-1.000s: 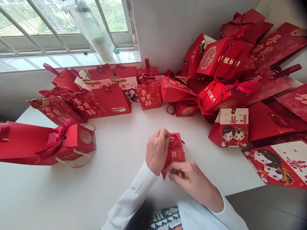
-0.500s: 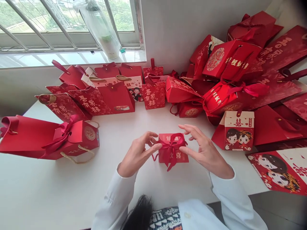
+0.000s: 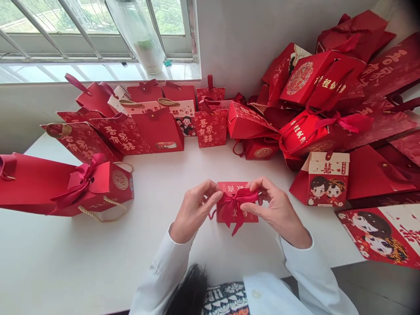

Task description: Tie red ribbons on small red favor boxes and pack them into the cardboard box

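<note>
A small red gift box (image 3: 225,215) with pale Chinese characters lies on the white table in front of me. Across its top is tied a dark red ribbon bow (image 3: 234,202), its tails hanging toward me. My left hand (image 3: 193,211) is closed in a pinch at the bow's left loop, most of which the fingers hide. The right loop is held flat between the thumb and fingers of my right hand (image 3: 281,211). A bit of red cord handle shows at the box's left side.
A larger red box with a bow (image 3: 113,186) stands at the left. Several red gift bags (image 3: 210,129) line the wall below the window. Red boxes and bags (image 3: 328,83) are piled at the right, with a cartoon-couple box (image 3: 327,186) in front. A wrapped bottle (image 3: 144,48) stands on the sill.
My right hand has closed from an open pose onto the bow's right loop, pulling it flatter and wider. My left fingers have drawn together at the left loop.
</note>
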The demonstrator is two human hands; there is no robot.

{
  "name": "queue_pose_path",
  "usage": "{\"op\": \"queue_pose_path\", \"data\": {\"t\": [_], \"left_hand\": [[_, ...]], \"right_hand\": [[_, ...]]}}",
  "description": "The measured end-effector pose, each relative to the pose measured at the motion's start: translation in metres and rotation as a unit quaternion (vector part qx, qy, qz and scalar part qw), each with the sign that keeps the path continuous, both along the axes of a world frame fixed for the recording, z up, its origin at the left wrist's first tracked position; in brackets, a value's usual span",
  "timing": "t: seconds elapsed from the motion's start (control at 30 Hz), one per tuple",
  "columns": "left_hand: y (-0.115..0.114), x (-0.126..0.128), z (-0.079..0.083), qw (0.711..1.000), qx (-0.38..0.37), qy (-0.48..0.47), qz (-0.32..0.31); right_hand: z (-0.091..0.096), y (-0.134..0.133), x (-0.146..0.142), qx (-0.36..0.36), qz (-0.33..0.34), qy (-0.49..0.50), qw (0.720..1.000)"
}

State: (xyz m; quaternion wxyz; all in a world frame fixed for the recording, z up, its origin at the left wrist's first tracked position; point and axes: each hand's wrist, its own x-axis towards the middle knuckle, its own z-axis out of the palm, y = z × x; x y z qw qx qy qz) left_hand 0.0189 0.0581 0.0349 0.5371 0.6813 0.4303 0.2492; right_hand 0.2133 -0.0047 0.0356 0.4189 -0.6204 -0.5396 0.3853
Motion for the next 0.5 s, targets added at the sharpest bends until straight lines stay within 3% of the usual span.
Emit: {"op": "queue_pose_path", "data": {"t": [0.17,0.33,0.5], "left_hand": [[-0.001,0.002,-0.003,1.0,-0.01,-0.013,0.0],[-0.002,0.001,-0.006,0.999,-0.022,-0.031,0.018],[-0.002,0.004,-0.011,0.997,-0.025,-0.057,0.048]], "right_hand": [[-0.001,0.003,-0.007,0.024,-0.017,0.023,0.999],[0.009,0.0,-0.01,0.04,0.022,-0.085,0.995],[0.014,-0.002,-0.016,0.044,-0.003,-0.139,0.989]]}}
